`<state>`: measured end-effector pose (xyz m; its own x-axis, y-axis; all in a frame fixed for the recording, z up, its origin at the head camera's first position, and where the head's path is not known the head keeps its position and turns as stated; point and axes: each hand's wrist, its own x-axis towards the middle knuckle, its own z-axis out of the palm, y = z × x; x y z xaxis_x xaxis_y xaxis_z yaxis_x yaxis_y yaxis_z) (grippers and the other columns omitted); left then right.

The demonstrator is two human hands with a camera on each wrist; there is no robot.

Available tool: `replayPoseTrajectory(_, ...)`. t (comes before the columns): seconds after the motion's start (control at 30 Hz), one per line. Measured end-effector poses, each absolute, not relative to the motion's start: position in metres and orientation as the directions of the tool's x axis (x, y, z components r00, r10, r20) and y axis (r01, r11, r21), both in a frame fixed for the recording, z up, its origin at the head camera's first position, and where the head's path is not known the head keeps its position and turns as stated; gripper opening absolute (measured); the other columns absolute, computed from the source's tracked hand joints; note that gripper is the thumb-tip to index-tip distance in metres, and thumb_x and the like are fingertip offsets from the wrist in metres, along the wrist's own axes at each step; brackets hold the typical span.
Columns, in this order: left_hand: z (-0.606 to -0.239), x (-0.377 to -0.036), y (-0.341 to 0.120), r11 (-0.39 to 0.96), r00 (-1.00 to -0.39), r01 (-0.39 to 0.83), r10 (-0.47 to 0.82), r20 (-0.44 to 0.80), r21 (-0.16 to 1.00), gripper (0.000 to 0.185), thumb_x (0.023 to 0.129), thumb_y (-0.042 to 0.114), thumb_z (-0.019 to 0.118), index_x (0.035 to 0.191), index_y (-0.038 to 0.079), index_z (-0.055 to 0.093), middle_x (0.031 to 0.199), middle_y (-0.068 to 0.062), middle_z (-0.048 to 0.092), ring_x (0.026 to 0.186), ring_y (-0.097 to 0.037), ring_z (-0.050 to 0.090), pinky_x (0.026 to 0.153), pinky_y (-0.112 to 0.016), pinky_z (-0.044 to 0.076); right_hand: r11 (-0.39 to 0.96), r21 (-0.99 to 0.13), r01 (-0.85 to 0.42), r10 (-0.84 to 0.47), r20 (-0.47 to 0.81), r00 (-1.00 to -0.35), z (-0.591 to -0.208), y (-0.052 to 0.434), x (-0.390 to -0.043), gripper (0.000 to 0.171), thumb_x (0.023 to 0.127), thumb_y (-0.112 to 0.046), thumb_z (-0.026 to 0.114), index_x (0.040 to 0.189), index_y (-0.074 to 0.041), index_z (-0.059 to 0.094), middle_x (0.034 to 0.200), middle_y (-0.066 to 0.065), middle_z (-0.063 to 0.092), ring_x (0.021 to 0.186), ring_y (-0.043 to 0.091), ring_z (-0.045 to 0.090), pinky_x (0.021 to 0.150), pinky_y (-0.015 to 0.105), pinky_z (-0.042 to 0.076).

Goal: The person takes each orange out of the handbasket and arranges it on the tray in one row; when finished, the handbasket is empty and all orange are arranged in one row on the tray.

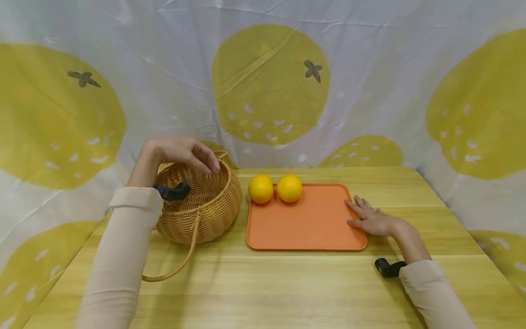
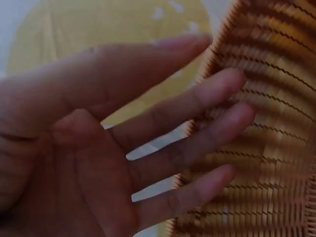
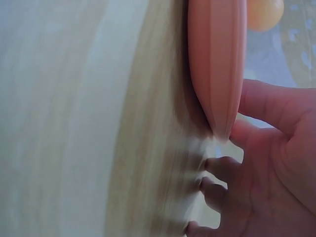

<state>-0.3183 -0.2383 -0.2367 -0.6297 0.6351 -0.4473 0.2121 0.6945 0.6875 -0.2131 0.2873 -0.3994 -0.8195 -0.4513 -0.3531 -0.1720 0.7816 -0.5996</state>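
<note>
- Left hand: fingers loose, apart, empty, above wicker basket on table's left.
- Right hand: flat, fingers relaxed, touching orange tray's right edge.
- Two oranges touching, at tray's far edge.

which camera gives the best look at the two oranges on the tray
The head view: both oranges sit side by side, whole, at the far left of the orange tray. The right wrist view catches only one blurred orange beyond the tray's edge; the left wrist view shows none.
</note>
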Motion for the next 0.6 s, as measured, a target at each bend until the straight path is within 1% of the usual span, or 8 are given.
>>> replayPoseTrajectory(0.07, -0.249, -0.327, -0.242, 0.687, -0.575, 0.189, 0.656, -0.488, 0.701, 0.039, 0.098, 0.013, 0.071, 0.133, -0.004, 0.064, 0.131, -0.009, 0.070, 0.124, -0.021, 0.064, 0.104, -0.033, 0.053, 0.784, -0.594, -0.176, -0.447, -0.346, -0.825, -0.402, 0.288, -0.214, 0.078, 0.109, -0.035, 0.052, 0.164, 0.002, 0.012, 0.167, 0.036, -0.012, 0.153, 0.057, -0.014, 0.115, 0.079, -0.009)
replayPoseTrajectory(0.1, -0.255, -0.330, -0.243, 0.685, -0.559, 0.177, 0.661, -0.500, 0.707, 0.041, 0.098, 0.013, 0.071, 0.134, -0.005, 0.063, 0.133, -0.010, 0.069, 0.125, -0.022, 0.063, 0.104, -0.032, 0.053, 0.787, -0.590, -0.179, -0.445, -0.342, -0.828, -0.404, 0.289, -0.214, 0.078, 0.109, -0.035, 0.051, 0.164, 0.002, 0.012, 0.167, 0.036, -0.012, 0.153, 0.057, -0.014, 0.115, 0.079, -0.009)
replayPoseTrajectory(0.23, -0.269, -0.342, -0.251, 0.655, -0.521, 0.145, 0.688, -0.506, 0.742, 0.042, 0.099, 0.009, 0.069, 0.137, -0.007, 0.060, 0.139, -0.019, 0.063, 0.129, -0.025, 0.061, 0.106, -0.035, 0.053, 0.800, -0.570, -0.187, -0.440, -0.345, -0.829, -0.402, 0.288, -0.217, 0.078, 0.109, -0.036, 0.051, 0.165, 0.002, 0.011, 0.167, 0.036, -0.011, 0.153, 0.057, -0.013, 0.114, 0.080, -0.008)
replayPoseTrajectory(0.33, -0.275, -0.347, -0.257, 0.657, -0.482, 0.071, 0.681, -0.551, 0.751, 0.042, 0.100, 0.008, 0.066, 0.139, -0.006, 0.059, 0.145, -0.020, 0.059, 0.134, -0.027, 0.059, 0.112, -0.041, 0.049, 0.803, -0.565, -0.188, -0.444, -0.358, -0.821, -0.403, 0.288, -0.217, 0.079, 0.109, -0.037, 0.051, 0.165, 0.002, 0.011, 0.167, 0.037, -0.011, 0.153, 0.058, -0.013, 0.113, 0.081, -0.007)
replayPoseTrajectory(0.47, -0.281, -0.351, -0.261, 0.718, -0.407, -0.031, 0.626, -0.665, 0.695, 0.041, 0.102, 0.011, 0.065, 0.141, 0.000, 0.060, 0.154, -0.015, 0.052, 0.140, -0.025, 0.054, 0.120, -0.050, 0.039, 0.803, -0.567, -0.184, -0.445, -0.364, -0.818, -0.402, 0.287, -0.216, 0.079, 0.109, -0.037, 0.051, 0.165, 0.002, 0.010, 0.167, 0.036, -0.012, 0.153, 0.057, -0.014, 0.114, 0.080, -0.007)
replayPoseTrajectory(0.6, -0.285, -0.354, -0.262, 0.762, -0.351, -0.061, 0.588, -0.729, 0.645, 0.044, 0.102, 0.013, 0.065, 0.144, 0.002, 0.059, 0.162, -0.014, 0.043, 0.146, -0.027, 0.045, 0.124, -0.056, 0.030, 0.807, -0.561, -0.185, -0.439, -0.361, -0.822, -0.402, 0.287, -0.215, 0.079, 0.109, -0.037, 0.051, 0.165, 0.001, 0.011, 0.167, 0.036, -0.011, 0.153, 0.057, -0.013, 0.114, 0.080, -0.006)
